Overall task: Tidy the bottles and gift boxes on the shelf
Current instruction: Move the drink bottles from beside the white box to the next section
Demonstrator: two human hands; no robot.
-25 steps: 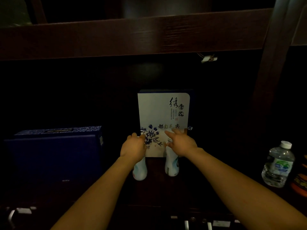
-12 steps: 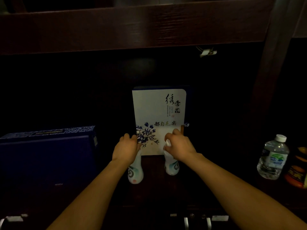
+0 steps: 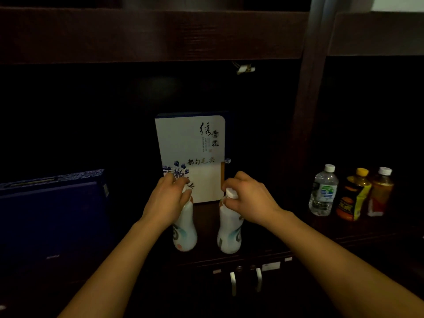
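Two white drink bottles stand upright on the dark shelf (image 3: 206, 260), in front of a white gift box (image 3: 190, 143) with blue flowers and calligraphy. My left hand (image 3: 166, 198) grips the neck of the left white bottle (image 3: 184, 232); its cap is hidden under my fingers. My right hand (image 3: 249, 198) holds the top of the right white bottle (image 3: 229, 232) just below its white cap. A gap separates the two bottles.
A dark blue gift box (image 3: 50, 207) lies at the left. In the right compartment stand a clear water bottle (image 3: 323, 191), an orange-labelled bottle (image 3: 354, 196) and an amber tea bottle (image 3: 379, 193). A wooden post (image 3: 302, 134) divides the compartments. Cabinet door handles (image 3: 245, 281) sit below.
Both bottles have come toward me and spread a little wider apart, with my hands still holding their tops. The view has shifted, showing two more bottles at the right.
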